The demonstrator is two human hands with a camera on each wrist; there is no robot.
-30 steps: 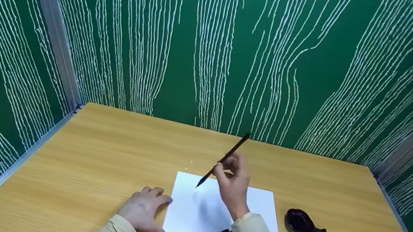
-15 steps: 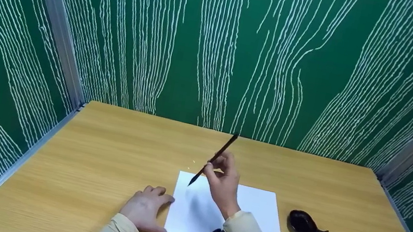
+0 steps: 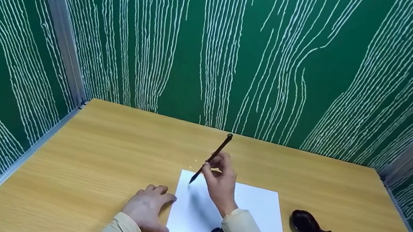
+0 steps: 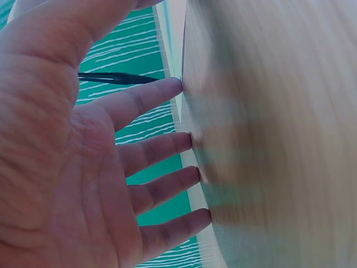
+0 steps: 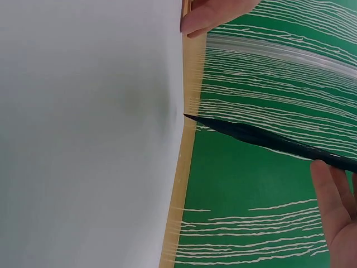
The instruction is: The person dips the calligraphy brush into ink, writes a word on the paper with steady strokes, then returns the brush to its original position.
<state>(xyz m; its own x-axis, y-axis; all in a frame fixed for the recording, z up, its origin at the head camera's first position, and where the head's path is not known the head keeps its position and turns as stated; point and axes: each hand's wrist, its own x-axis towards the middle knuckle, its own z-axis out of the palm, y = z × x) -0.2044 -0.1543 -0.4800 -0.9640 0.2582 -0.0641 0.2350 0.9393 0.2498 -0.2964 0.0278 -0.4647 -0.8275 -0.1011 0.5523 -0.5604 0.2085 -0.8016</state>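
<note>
My right hand (image 3: 221, 182) pinches a dark paintbrush (image 3: 218, 151), slanted with its handle up and away. The brush's pointed tip comes down close over the upper left part of a white sheet of paper (image 3: 255, 222). In the right wrist view the dark bristles of the brush (image 5: 240, 131) taper to a fine point right at the paper's surface. My left hand (image 3: 147, 210) rests at the paper's left edge, thumb and fingers spread. In the left wrist view its straight fingers (image 4: 162, 187) touch down with their tips on the tabletop.
A small black dish with a short handle (image 3: 304, 224) stands on the wooden table (image 3: 121, 139), right of the paper. Green walls with white wavy lines (image 3: 181, 65) enclose the table at the back and sides. Small specks lie near the dish and behind the paper.
My right hand has moved left with the brush, and the brush tip has shifted left and nearer the paper's left edge. The left hand stays at the paper's edge.
</note>
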